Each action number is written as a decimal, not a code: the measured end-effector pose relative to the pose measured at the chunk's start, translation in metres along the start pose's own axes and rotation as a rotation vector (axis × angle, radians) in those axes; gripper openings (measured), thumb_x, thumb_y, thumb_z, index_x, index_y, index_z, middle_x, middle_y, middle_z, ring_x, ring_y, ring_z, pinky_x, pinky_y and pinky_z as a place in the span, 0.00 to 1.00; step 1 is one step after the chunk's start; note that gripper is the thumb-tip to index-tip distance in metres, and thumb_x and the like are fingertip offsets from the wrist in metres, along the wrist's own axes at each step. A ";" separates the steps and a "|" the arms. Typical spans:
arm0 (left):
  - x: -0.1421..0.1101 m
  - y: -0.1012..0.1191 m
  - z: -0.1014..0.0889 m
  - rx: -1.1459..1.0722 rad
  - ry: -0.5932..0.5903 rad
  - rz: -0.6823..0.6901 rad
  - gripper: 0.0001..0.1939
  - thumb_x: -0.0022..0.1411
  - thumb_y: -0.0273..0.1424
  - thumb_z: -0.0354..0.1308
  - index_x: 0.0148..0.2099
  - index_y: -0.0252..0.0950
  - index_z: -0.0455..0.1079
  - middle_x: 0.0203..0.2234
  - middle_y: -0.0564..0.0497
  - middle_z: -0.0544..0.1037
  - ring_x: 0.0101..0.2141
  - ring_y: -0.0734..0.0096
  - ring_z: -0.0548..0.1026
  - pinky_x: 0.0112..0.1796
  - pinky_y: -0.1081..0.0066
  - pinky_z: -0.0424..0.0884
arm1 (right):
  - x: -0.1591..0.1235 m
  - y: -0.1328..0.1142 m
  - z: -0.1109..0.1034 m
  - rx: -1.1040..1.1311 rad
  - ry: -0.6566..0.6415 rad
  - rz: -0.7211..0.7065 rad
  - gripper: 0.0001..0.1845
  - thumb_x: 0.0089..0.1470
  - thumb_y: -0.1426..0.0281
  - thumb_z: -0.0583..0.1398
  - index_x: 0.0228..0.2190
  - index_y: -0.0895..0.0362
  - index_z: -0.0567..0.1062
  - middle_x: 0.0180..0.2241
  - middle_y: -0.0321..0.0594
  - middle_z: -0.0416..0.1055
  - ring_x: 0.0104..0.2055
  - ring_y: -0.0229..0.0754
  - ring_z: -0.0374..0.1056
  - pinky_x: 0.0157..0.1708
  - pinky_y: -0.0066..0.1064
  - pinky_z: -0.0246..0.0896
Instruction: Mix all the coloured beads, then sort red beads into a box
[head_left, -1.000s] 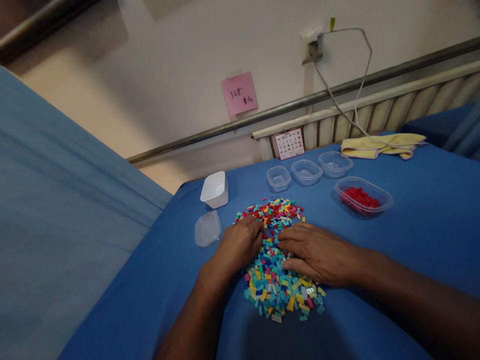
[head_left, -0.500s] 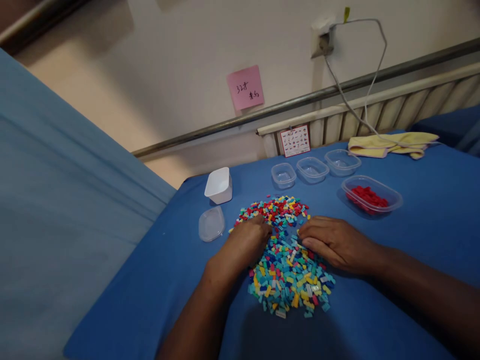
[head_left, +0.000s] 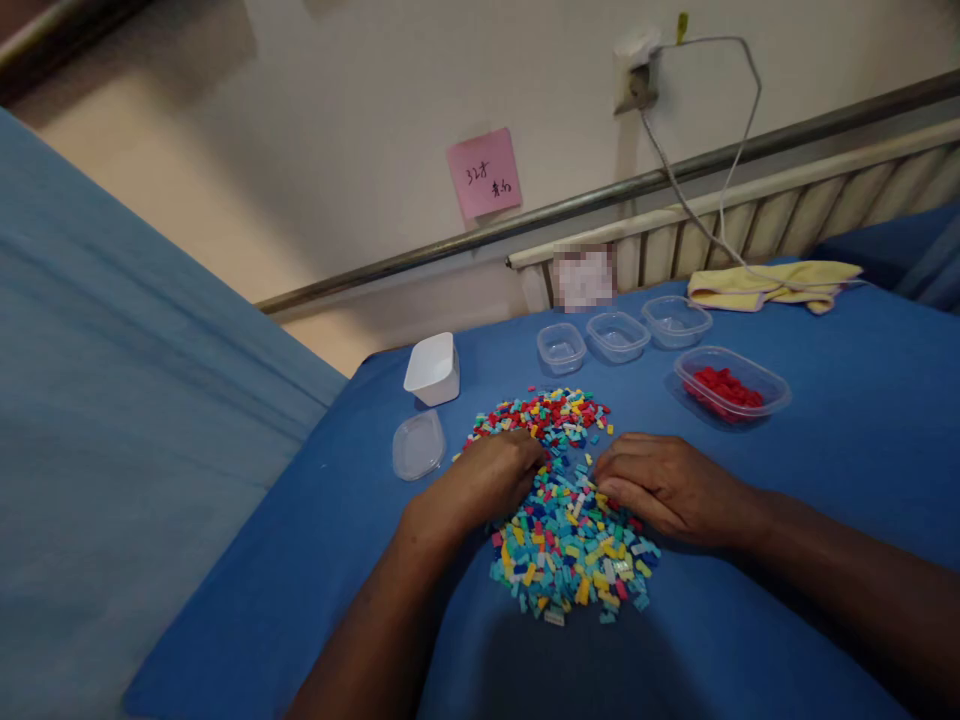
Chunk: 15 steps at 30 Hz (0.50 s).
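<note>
A loose pile of small multicoloured building bricks (head_left: 570,560) lies spread over the blue-covered table. At its left side, my left hand (head_left: 499,468) reaches in with fingers curled down among the bricks; whatever is under the fingertips is hidden. Across from it, my right hand (head_left: 667,485) rests at the pile's right edge, fingers bent and pressed together with the thumb alongside. What it holds, if anything, does not show. Beyond the right hand stands a clear plastic tub (head_left: 778,402) containing red bricks (head_left: 721,388).
Three clear tubs, left (head_left: 561,368), middle (head_left: 619,354) and right (head_left: 677,341), line the back. A white container (head_left: 433,372) and a clear lid (head_left: 418,447) sit left. A yellow cloth (head_left: 772,287) and white cable (head_left: 679,190) are back right; a blue curtain (head_left: 112,400) hangs left.
The view has shifted slightly. Both hands stay at nearly the same places on the pile, with only small finger movement. The tubs look unchanged.
</note>
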<state>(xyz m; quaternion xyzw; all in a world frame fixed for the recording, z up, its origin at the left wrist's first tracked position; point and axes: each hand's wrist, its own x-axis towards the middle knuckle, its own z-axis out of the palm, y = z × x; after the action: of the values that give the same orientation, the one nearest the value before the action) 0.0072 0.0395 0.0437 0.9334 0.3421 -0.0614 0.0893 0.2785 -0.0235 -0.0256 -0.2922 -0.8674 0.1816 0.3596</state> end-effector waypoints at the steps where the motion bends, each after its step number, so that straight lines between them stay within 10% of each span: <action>1: 0.001 -0.001 -0.002 -0.003 -0.012 0.029 0.10 0.70 0.21 0.56 0.47 0.37 0.77 0.43 0.47 0.81 0.43 0.61 0.78 0.43 0.65 0.71 | 0.000 0.000 0.000 0.004 0.004 -0.002 0.17 0.78 0.65 0.53 0.38 0.55 0.77 0.36 0.41 0.79 0.40 0.43 0.74 0.45 0.38 0.68; 9: 0.008 -0.014 -0.008 -0.060 -0.055 0.069 0.07 0.64 0.22 0.58 0.39 0.36 0.76 0.37 0.49 0.79 0.35 0.65 0.74 0.36 0.66 0.66 | -0.002 0.002 -0.001 0.012 -0.002 0.018 0.18 0.78 0.64 0.54 0.36 0.56 0.77 0.34 0.41 0.78 0.38 0.43 0.73 0.42 0.36 0.66; 15: 0.011 -0.028 -0.020 -0.838 0.131 -0.176 0.10 0.65 0.35 0.63 0.45 0.34 0.77 0.33 0.50 0.78 0.32 0.71 0.73 0.34 0.70 0.67 | -0.002 0.004 0.003 0.009 0.014 0.031 0.20 0.78 0.63 0.53 0.35 0.56 0.77 0.32 0.40 0.77 0.36 0.42 0.73 0.41 0.36 0.66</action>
<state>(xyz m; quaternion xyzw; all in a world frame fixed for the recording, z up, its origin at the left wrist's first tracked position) -0.0022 0.0716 0.0574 0.7858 0.4206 0.1347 0.4330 0.2791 -0.0218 -0.0310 -0.3054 -0.8592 0.1892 0.3644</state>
